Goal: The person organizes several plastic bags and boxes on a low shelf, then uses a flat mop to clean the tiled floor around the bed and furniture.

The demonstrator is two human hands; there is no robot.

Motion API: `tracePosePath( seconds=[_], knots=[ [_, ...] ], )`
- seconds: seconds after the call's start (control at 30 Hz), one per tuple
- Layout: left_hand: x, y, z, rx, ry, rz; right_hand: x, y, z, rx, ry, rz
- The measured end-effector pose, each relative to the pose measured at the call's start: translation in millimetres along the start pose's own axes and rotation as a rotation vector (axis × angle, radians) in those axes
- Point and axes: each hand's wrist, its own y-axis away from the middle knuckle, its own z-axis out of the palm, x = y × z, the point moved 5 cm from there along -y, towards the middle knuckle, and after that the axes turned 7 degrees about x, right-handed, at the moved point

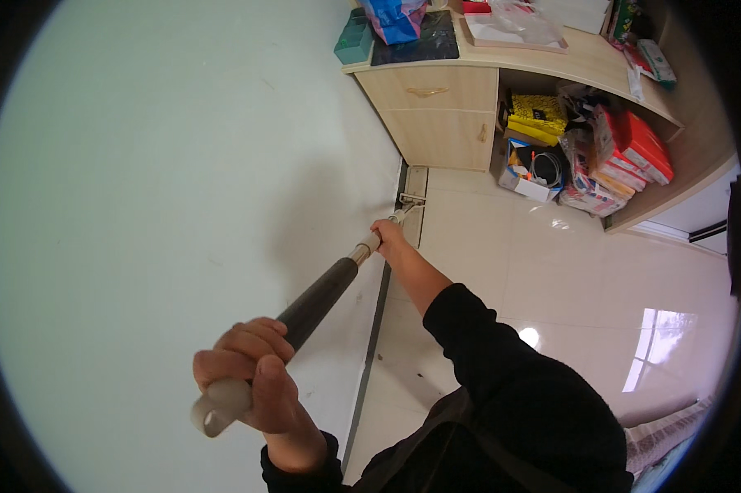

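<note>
A flat mop slants across the middle of the head view, its pole (318,296) covered by a dark grip near the top. My left hand (247,376) is wrapped around the upper end, where a pale hanging loop (213,413) sticks out. Further down the pole, my right hand (387,235) grips it just below a light collar (370,242). The long narrow mop head (414,231) lies on the tiled floor (463,246), along the dark skirting (376,320) and close to the cabinet's base. A wire bracket (412,199) joins the pole to it.
Left of me rises a pale wall (161,185). Ahead stands a wooden cabinet (429,135) under a desk top. An open box with a coiled cable (546,169) and red packages (635,148) fill the space beneath. Small dark specks (419,374) dot the floor near me.
</note>
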Motion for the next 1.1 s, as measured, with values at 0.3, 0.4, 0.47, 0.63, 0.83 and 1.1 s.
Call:
tracePosePath(
  seconds=[0.3, 0.4, 0.47, 0.63, 0.83, 1.1],
  knots=[
    [-1, -1, -3, 0.302, -0.177, -0.099, 13, 8, -7, 0.026, 0.369, 0.032],
    [14, 5, -2, 0.345, -0.249, -0.093, 22, 25, -19, 0.073, 0.375, 0.067],
    [27, 2, -8, 0.372, -0.266, -0.097, 39, 42, -25, 0.058, 0.39, 0.109],
    [68, 0, -12, 0.406, -0.336, -0.083, 77, 85, -49, 0.012, 0.31, 0.171],
    [91, 17, -12, 0.301, -0.299, -0.005, 61, 99, -62, -0.011, 0.259, 0.113],
    [45, 17, 5, 0.251, -0.235, -0.044, 11, 53, -30, 0.008, 0.221, 0.042]
  ],
)
